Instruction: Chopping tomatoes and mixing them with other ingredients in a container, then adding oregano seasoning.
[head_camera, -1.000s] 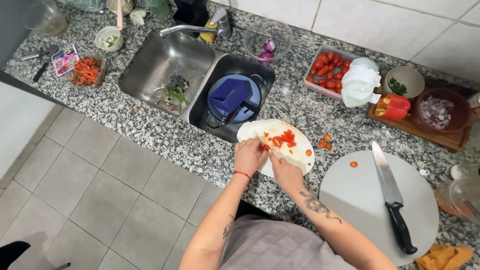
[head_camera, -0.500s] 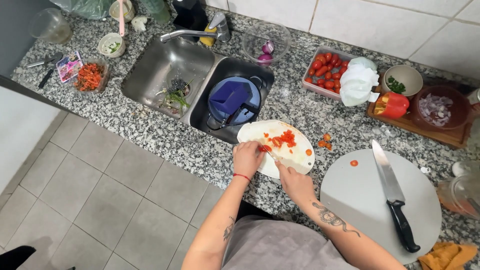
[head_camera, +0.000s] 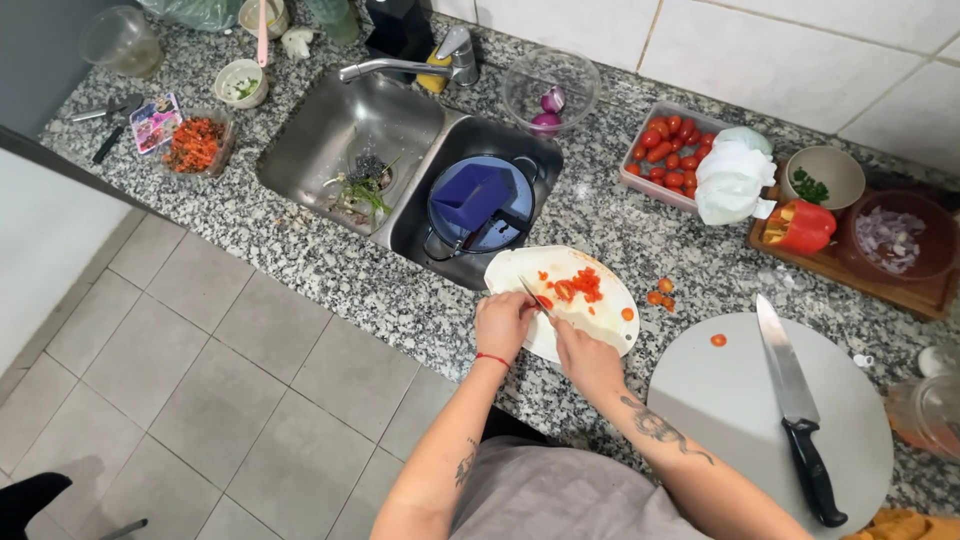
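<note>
Both my hands work over a white oval cutting board (head_camera: 603, 322) at the counter's front edge. My right hand (head_camera: 583, 357) grips a small knife (head_camera: 532, 293) whose blade points up and left. My left hand (head_camera: 503, 322) pinches a small red vegetable piece (head_camera: 544, 302) right against the blade. A pile of chopped red pieces (head_camera: 579, 286) lies on the board just beyond the knife. A few loose red bits (head_camera: 660, 294) sit on the granite beside the board.
A round grey board (head_camera: 740, 420) with a large black-handled knife (head_camera: 797, 408) is at my right. Behind are a double sink (head_camera: 345, 140) holding a blue pot (head_camera: 478, 203), a tray of cherry tomatoes (head_camera: 665, 152), a red pepper (head_camera: 798, 226) and a bowl of chopped onion (head_camera: 893, 237).
My hands stay over the white board, with only small shifts of the knife and fingers. The view has tilted slightly.
</note>
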